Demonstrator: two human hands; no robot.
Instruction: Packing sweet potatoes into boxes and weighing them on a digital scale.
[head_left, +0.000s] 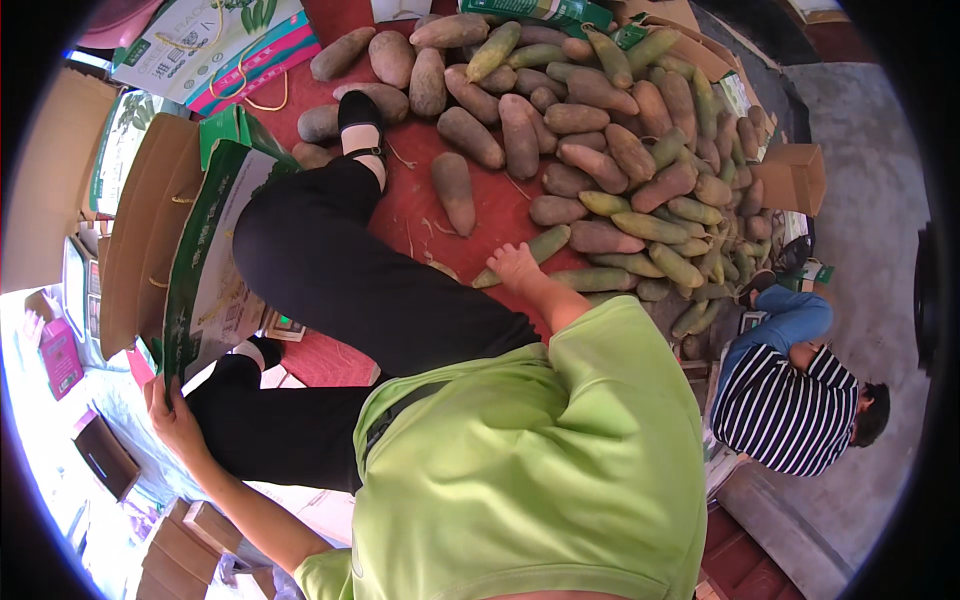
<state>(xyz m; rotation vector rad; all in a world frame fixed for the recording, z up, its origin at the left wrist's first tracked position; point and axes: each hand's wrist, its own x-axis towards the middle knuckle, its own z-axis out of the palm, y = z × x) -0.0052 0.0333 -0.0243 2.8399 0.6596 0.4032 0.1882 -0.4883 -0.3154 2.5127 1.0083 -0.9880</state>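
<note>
My right hand (pixel 515 265) is closed over a slim green radish (pixel 550 243) at the near edge of a large pile. The pile holds several green radishes (pixel 650 227) and several thicker, reddish-brown radishes (pixel 600 165), spread on a red cloth (pixel 420 190). At the left, my left hand (pixel 175 425) grips the near edge of an open green-and-white carton (pixel 215 270), fingers and thumb around its wall. The carton stands beside my bent leg, and its inside is mostly hidden from here. One reddish-brown radish (pixel 454 195) lies apart from the pile, near my foot.
Printed gift cartons (pixel 215 50) stand at the far left. A brown cardboard box (pixel 790 180) borders the pile on the right. Beyond it, a person in a striped shirt (pixel 785 410) sits bent over. More cardboard boxes (pixel 185 550) are stacked at the lower left.
</note>
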